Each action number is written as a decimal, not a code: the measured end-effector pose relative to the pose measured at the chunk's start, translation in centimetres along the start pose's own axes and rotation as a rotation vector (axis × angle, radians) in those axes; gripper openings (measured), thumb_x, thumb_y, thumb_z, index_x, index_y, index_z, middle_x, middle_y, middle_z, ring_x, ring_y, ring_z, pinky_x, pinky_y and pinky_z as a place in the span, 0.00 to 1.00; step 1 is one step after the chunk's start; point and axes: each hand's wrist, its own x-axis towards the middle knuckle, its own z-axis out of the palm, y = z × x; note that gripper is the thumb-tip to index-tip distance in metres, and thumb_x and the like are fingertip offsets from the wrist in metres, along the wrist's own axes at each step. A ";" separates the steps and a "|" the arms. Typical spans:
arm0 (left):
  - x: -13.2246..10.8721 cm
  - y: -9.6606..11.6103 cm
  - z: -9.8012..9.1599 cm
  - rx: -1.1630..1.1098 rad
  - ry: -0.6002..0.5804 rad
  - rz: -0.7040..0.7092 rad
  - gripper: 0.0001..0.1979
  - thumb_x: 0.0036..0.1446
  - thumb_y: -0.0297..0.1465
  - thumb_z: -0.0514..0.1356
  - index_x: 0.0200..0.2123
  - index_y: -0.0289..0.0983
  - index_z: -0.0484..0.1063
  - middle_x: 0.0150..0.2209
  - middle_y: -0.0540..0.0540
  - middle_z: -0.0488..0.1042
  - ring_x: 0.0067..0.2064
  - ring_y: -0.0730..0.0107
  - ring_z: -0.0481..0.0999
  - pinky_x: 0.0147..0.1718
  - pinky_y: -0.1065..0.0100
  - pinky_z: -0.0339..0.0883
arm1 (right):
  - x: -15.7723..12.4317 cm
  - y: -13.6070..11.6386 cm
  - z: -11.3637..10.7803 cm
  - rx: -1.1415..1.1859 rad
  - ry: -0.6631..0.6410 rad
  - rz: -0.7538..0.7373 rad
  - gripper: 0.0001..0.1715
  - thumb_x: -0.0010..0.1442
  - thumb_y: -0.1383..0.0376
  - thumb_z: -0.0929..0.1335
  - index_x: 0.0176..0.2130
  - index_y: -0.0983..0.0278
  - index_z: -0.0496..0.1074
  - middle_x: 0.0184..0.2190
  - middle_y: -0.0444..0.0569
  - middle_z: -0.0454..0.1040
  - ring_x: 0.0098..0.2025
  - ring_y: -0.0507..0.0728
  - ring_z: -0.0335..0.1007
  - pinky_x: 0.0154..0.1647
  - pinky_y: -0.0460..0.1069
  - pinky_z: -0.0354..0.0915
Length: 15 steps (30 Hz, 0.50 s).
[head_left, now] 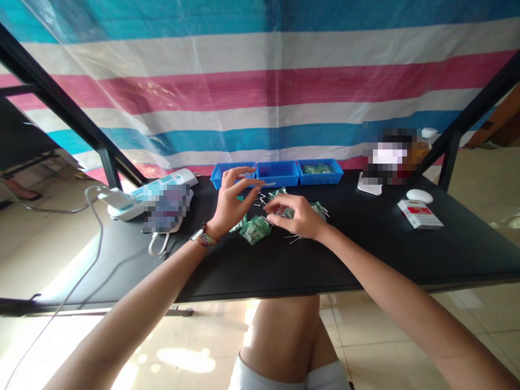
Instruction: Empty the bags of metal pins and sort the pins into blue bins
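My left hand [231,207] is raised over the table, its thumb and fingers pinched on a small clear plastic bag [271,185]. Beside it my right hand [299,218] hangs over loose thin metal pins, which look like rivets, with thumb and forefinger drawn close together. Whatever is between those fingertips is too small to make out. A green-printed packet [255,230] lies below the hands, and several more packets are partly hidden behind my right hand. Loose pins [296,236] are scattered under the right wrist.
Behind the hands stand a left blue bin [217,176], a middle blue bin [278,174] and a right blue bin [336,177] holding green packets. A power strip [182,177] lies left. At right are a small box [420,215], a white oval case [420,196] and a bottle [427,136].
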 end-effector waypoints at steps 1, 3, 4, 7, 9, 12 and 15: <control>0.2 -0.4 0.0 -0.023 0.048 -0.067 0.09 0.66 0.38 0.68 0.46 0.46 0.87 0.53 0.43 0.81 0.58 0.50 0.77 0.65 0.48 0.67 | -0.2 0.0 0.3 -0.135 -0.044 -0.096 0.13 0.66 0.61 0.74 0.49 0.63 0.82 0.49 0.54 0.84 0.52 0.64 0.79 0.58 0.60 0.73; 0.6 -1.8 -0.1 -0.101 0.128 -0.222 0.12 0.66 0.40 0.67 0.48 0.43 0.87 0.46 0.43 0.84 0.51 0.53 0.80 0.59 0.53 0.71 | -0.5 0.1 1.1 -0.343 -0.158 -0.237 0.21 0.63 0.63 0.77 0.56 0.62 0.80 0.57 0.56 0.81 0.63 0.67 0.73 0.68 0.63 0.66; 0.8 -2.6 -0.2 -0.155 0.158 -0.303 0.14 0.65 0.40 0.68 0.49 0.42 0.87 0.46 0.42 0.85 0.49 0.55 0.81 0.55 0.56 0.74 | -0.6 0.3 1.5 -0.411 -0.205 -0.272 0.23 0.64 0.64 0.77 0.58 0.62 0.79 0.59 0.56 0.81 0.65 0.67 0.71 0.70 0.65 0.64; 1.2 -5.0 -0.7 -0.267 0.274 -0.500 0.19 0.60 0.39 0.71 0.51 0.37 0.86 0.40 0.43 0.85 0.43 0.60 0.82 0.43 0.65 0.75 | -0.6 0.8 2.5 -0.524 -0.248 -0.308 0.19 0.68 0.65 0.74 0.58 0.64 0.80 0.57 0.56 0.82 0.65 0.67 0.72 0.69 0.65 0.65; 1.3 -6.1 -1.0 -0.350 0.326 -0.598 0.23 0.58 0.38 0.72 0.54 0.34 0.83 0.40 0.43 0.86 0.40 0.64 0.82 0.39 0.68 0.74 | -0.5 1.0 2.7 -0.553 -0.239 -0.334 0.15 0.71 0.65 0.72 0.55 0.65 0.82 0.54 0.56 0.84 0.62 0.66 0.74 0.67 0.64 0.67; 1.4 -6.9 -1.4 -0.521 0.320 -0.708 0.29 0.57 0.36 0.71 0.60 0.33 0.78 0.46 0.39 0.86 0.40 0.67 0.83 0.38 0.70 0.75 | -0.3 1.0 2.5 -0.575 -0.229 -0.389 0.13 0.74 0.65 0.69 0.52 0.64 0.83 0.51 0.54 0.85 0.60 0.65 0.74 0.67 0.63 0.67; 1.4 -6.9 -1.5 -0.633 0.263 -0.725 0.34 0.58 0.36 0.68 0.67 0.36 0.71 0.52 0.38 0.84 0.42 0.66 0.85 0.39 0.69 0.76 | -0.2 1.1 2.4 -0.568 -0.182 -0.423 0.15 0.76 0.66 0.66 0.49 0.63 0.83 0.48 0.53 0.86 0.57 0.64 0.77 0.66 0.63 0.68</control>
